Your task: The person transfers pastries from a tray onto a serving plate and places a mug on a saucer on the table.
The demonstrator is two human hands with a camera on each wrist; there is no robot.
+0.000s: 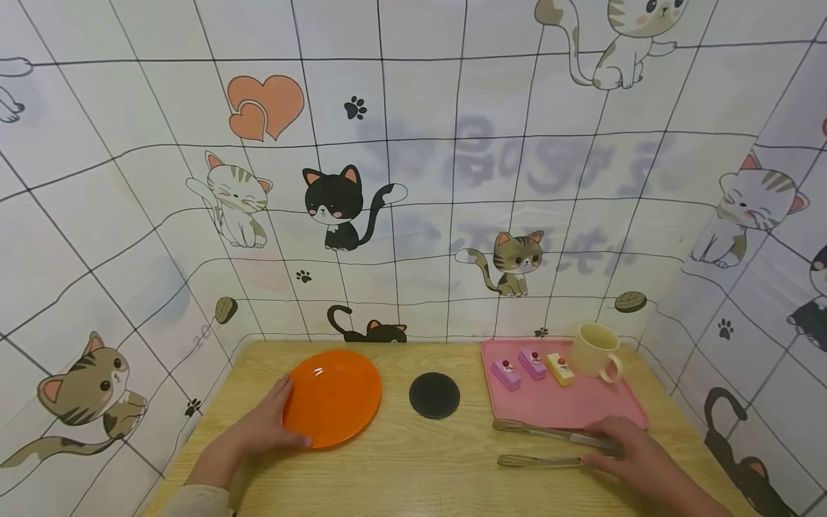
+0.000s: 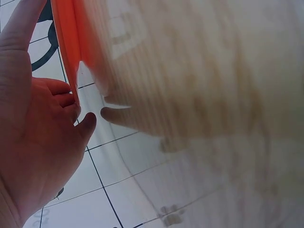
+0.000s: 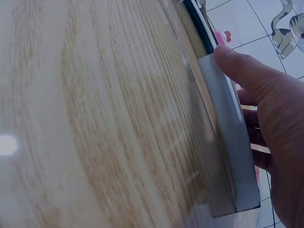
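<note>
An orange plate [image 1: 332,398] lies on the left side of the table. My left hand [image 1: 274,420] holds it at its left rim, fingers along the edge and thumb at the near side. The left wrist view shows this hand [image 2: 38,118] close beside the plate's edge [image 2: 71,42]. On the right, my right hand [image 1: 623,452] grips a pair of tongs [image 1: 539,461] whose arms are spread and tips point left. In the right wrist view the thumb of my right hand [image 3: 280,114] presses the tongs' flat silvery handle [image 3: 228,128]; the fingers are partly hidden behind it.
Behind the tongs is a pink tray [image 1: 549,409] with two purple cake pieces [image 1: 519,368], a yellow cake piece [image 1: 559,369] and a cream mug [image 1: 596,350]. A black round coaster [image 1: 435,395] lies between plate and tray. Cat-patterned sheeting [image 1: 420,179] encloses the table.
</note>
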